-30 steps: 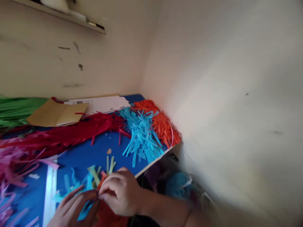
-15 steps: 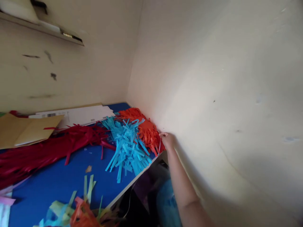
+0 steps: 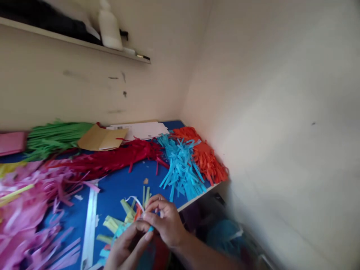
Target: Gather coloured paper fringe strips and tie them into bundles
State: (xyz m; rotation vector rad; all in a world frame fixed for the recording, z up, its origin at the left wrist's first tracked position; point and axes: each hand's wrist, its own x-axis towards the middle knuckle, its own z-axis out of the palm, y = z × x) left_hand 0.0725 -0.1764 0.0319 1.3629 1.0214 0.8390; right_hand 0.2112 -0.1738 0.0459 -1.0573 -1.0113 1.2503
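At the front of the blue table (image 3: 120, 191), my two hands are close together. The thumb and fingers of my right hand (image 3: 170, 223) pinch a thin white string (image 3: 137, 202), its loose end curling up to the left. My left hand (image 3: 129, 243) is closed on a small bit of light blue paper (image 3: 151, 228) that shows at the fingertips. Beneath and beside the hands are fringed paper strips in pale yellow (image 3: 112, 224), light blue and orange, partly hidden by the fingers.
Fringed blue paper (image 3: 181, 168) and orange paper (image 3: 208, 153) lie by the right wall. Red (image 3: 112, 161), green (image 3: 56, 138) and pink fringes (image 3: 28, 210) spread leftward. A metal ruler (image 3: 90, 225) lies on the table. A shelf (image 3: 70, 39) holds a white bottle (image 3: 109, 28).
My right hand has come back from the wall end of the table with the white string and is now beside my left hand. The view has turned left, bringing my left hand in.
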